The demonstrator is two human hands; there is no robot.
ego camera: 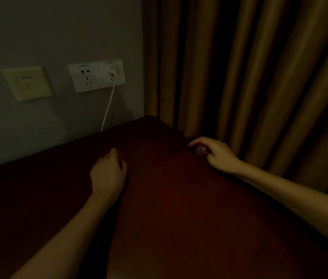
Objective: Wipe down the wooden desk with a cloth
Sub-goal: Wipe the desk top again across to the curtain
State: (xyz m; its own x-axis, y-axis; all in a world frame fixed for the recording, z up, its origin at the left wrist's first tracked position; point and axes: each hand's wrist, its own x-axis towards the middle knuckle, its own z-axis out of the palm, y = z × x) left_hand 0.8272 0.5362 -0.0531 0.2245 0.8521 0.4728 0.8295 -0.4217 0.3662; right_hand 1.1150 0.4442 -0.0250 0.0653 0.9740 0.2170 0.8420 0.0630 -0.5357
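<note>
Dim room: grey wall (pixel 58 27), tan curtains (pixel 259 77), dark red wooden desk (pixel 179 208); left hand (pixel 107 174) rested on it loosely curled, empty; right hand (pixel 217 154) pinched a small pale wad (pixel 200 150) — perhaps the cloth — at its curtain-side edge.

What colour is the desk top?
Dark reddish-brown, plain: the desk top shows in the dim head view, the only one.

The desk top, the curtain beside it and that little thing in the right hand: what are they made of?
Desk: looks like dark red-brown stained wood, smooth with a faint sheen; no grain shows in the dim light. Curtain: tan fabric, probably heavy, hanging in deep vertical folds. Small pale object pinched by the right hand: too blurred to tell.
</note>
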